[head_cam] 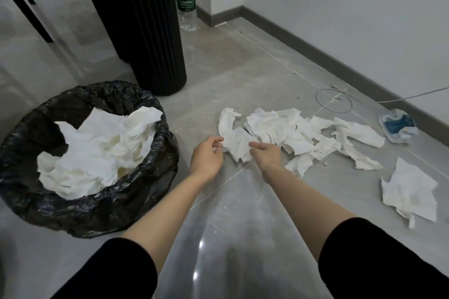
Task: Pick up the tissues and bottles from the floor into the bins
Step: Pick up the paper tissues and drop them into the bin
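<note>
Tissues (286,133): crumpled heap on grey floor (243,68), right of lined bin (102,201) holding more. Left hand (206,155) and right hand (266,155): fingers loosely apart, touching nearest tissue (237,144), nothing clamped. Bottle (186,5): upright by wall.

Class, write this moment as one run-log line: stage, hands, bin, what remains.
stage: gathering tissues | left hand, right hand: open at floor tissue pile | lined bin: holds tissues | remaining: bottle upright
</note>
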`<state>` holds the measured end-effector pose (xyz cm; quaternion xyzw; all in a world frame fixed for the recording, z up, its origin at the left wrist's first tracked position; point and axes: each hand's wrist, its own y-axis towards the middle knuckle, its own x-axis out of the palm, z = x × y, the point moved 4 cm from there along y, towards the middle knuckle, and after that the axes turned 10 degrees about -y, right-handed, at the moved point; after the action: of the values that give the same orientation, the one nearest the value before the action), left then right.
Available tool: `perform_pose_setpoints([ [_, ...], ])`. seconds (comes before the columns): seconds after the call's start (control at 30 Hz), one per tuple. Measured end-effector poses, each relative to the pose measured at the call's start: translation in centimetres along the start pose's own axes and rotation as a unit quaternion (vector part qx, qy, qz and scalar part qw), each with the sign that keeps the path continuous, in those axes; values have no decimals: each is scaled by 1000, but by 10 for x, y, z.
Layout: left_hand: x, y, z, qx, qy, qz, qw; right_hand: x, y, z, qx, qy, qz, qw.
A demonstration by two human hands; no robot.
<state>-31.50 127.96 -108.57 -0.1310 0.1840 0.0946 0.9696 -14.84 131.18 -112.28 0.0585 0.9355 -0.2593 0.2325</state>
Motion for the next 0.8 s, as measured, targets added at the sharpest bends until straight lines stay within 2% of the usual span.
perform_pose_setpoints([
  [0.2, 2, -7, 11, 45, -31, 5, 998, -25, -24, -25, -134, -80, 107, 982],
  [0.3, 6, -10, 12, 69, -14, -25, 997, -36, -35, -34, -181, -57, 121, 974],
  [0.4, 11, -15, 10, 62, -9, -57, 996, -39, -39, -30, -152, -19, 74, 985],
  [0.57, 22, -27, 1, 38, -8, -119, 992, -27, -45, -19, -65, 62, -95, 991],
  [0.7, 16, -32, -18, -33, -59, -104, 992, -15, -47, -7, -33, 60, -135, 988],
  [0.8, 7, -35, -29, -50, -38, -91, 994, 0, -47, -2, -70, -7, -125, 990],
])
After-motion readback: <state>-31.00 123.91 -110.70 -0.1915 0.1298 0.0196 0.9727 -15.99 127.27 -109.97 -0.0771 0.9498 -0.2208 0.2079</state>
